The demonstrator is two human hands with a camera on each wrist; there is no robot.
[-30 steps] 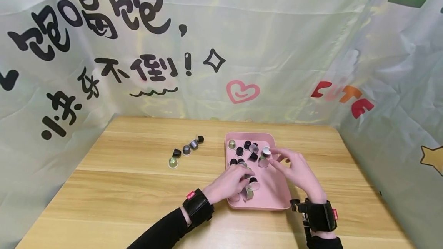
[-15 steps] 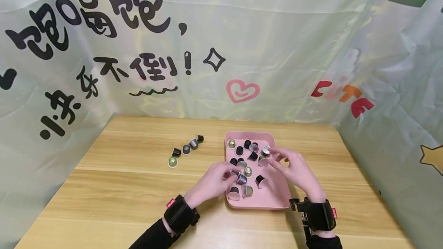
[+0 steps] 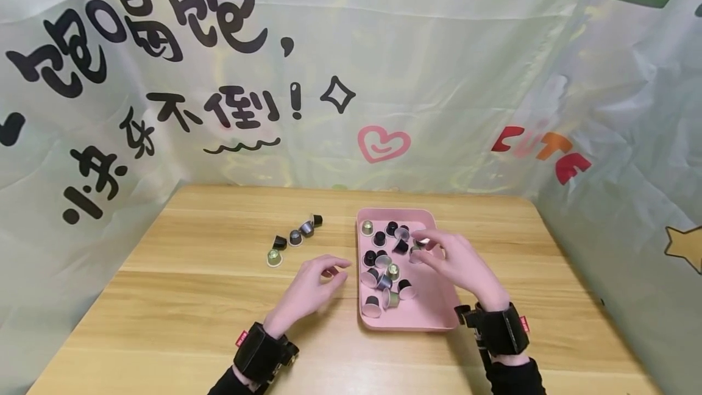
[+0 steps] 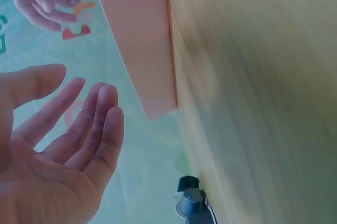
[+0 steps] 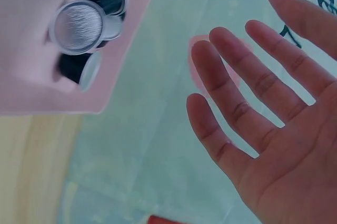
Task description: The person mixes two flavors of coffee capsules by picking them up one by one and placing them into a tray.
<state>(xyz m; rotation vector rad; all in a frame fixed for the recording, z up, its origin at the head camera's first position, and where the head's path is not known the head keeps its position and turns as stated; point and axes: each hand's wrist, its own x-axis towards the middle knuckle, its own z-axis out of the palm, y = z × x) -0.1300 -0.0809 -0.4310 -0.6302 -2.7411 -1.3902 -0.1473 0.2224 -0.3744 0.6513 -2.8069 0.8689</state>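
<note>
The person wears black long sleeves on both arms; each wrist carries a wide black strap with a small red tag; the left hand [image 3: 308, 288] and the right hand [image 3: 459, 265] are bare, without rings or gloves; a small black mount juts from the right strap.

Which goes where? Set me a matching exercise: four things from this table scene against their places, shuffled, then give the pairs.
Things:
1. left hand
2. right hand
3. pink tray
4. green capsule

Places:
A. over the tray's far end
B. on bare wood, nearest of the loose group left of the tray
C. above the table, just left of the tray
D. on the table, holding many capsules

Pairs: 1-C, 2-A, 3-D, 4-B
</note>
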